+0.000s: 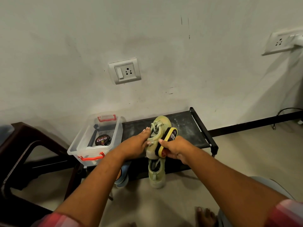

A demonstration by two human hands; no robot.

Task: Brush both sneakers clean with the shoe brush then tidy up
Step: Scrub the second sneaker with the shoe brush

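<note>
A pale green sneaker (158, 128) lies on the black top shelf of a low shoe rack (188, 128). My left hand (139, 141) holds it by its left side, thumb at the collar and fingers along the laces. My right hand (176, 149) grips a yellow-backed shoe brush (168, 140), whose dark bristles lie against the sneaker's right side. The second pale green sneaker (156, 174) sits on the lower level, toe pointing toward me.
A clear plastic box (82, 145) with red handles stands on the rack's left end, holding a black polish tin (102, 140). A dark brown chair (24, 153) stands at the left. A blue shoe (123, 177) sits below the rack. My bare foot (206, 217) is on the floor.
</note>
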